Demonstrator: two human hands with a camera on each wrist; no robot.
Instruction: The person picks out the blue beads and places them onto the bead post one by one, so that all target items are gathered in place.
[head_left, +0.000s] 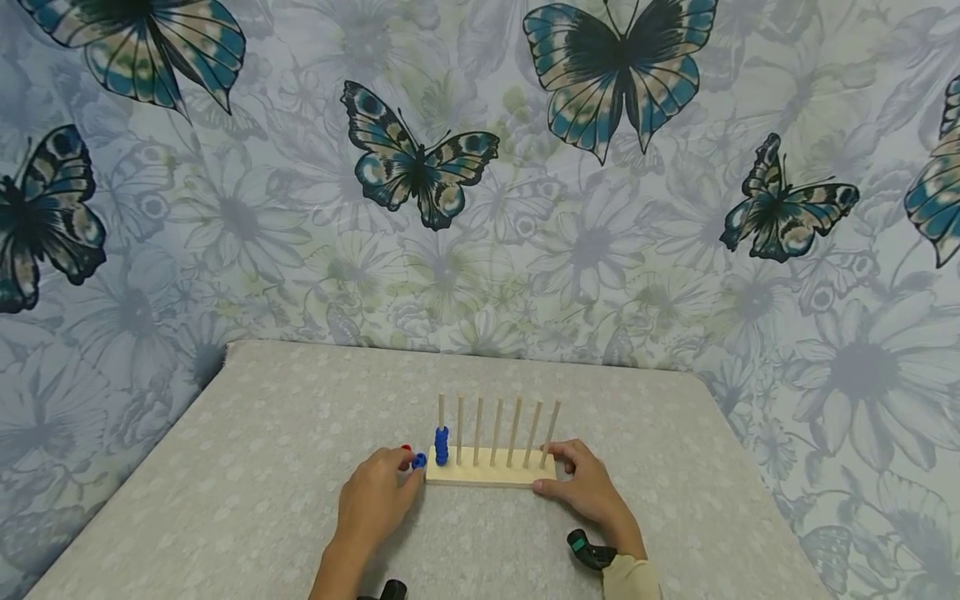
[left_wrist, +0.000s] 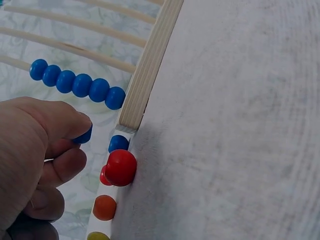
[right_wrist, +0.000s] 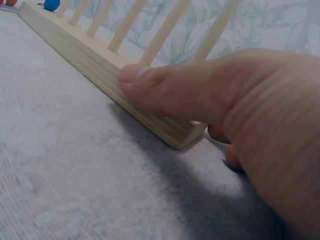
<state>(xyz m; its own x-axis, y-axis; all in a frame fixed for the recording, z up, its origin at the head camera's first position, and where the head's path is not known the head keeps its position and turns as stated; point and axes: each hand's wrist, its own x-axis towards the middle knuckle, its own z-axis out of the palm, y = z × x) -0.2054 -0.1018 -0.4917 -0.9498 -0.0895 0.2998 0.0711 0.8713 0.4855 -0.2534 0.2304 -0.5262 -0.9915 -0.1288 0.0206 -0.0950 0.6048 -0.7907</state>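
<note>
Beside the peg board, left hand pinches a blue bead; right hand grips the board's end

We are seeing a pale wooden peg board lying flat on the table, its seven thin dowels standing upright in a row. Six blue beads are sitting stacked on the leftmost dowel. One more blue bead is being pinched, while loose beads are lying just beside the board's left end.

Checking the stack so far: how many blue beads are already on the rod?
6 blue beads sit stacked on the leftmost rod; none seem hidden. Two more lie off it: one in the fingers, one beside the board.
</note>
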